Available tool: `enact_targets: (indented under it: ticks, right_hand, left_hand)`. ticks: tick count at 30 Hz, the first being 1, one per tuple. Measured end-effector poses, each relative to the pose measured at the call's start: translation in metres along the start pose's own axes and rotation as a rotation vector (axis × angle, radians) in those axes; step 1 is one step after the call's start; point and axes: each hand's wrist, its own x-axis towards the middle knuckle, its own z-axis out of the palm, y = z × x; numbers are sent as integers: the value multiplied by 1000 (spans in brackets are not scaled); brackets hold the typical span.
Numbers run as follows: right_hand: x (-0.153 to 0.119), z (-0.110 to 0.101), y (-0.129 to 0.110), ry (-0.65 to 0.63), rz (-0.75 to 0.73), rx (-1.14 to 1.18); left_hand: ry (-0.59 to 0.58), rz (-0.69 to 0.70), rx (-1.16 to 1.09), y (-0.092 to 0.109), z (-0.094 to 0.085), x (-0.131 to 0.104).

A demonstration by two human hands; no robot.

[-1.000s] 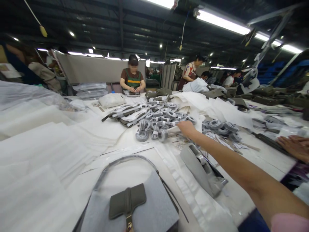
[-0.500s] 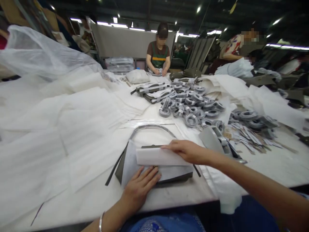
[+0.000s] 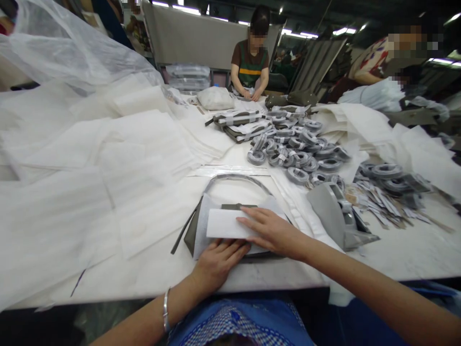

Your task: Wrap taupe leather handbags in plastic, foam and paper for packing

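In front of me lies a dark olive handbag (image 3: 192, 230) with its wrapped handle (image 3: 237, 177) arching away from me. Pale sheeting covers much of the bag's front. A folded white foam sheet (image 3: 224, 224) rests across it. My right hand (image 3: 272, 230) lies on the sheet's right part with fingers stretched out and spread. Just below the sheet's lower edge, my left hand (image 3: 219, 262) lies flat on the bag, its fingertips partly hidden at that edge. A strap end (image 3: 183, 230) sticks out at the bag's left.
White foam sheets (image 3: 144, 192) spread over the table's left. A grey tape dispenser (image 3: 333, 216) stands to the right. Beyond it are coiled wrapped straps (image 3: 298, 149) and paper strips (image 3: 392, 206). A co-worker (image 3: 251, 62) works at the far side.
My right hand has gone from gripping the foam sheet's upper edge to lying spread on it. The sheet now sits flatter. My left hand stays on the bag; the view has shifted.
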Motion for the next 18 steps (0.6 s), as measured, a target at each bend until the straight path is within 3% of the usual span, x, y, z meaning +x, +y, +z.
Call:
enact_targets:
  ticks: [4,9,14,18]
  right_hand:
    - [-5,26,-10,-44,-30,-64]
    - [-14,43,-7,24,-63,-13]
    - [-18,59,-1,130,-120,60]
    - [-19,68,0,198,-170,126]
  left_hand:
    - [22,-20,-48,2,2,0]
    - [82,6,-131,0,-1,-2]
    - [186,61,-251,2,-17,-8]
    - [237,7,-273,9,-36,4]
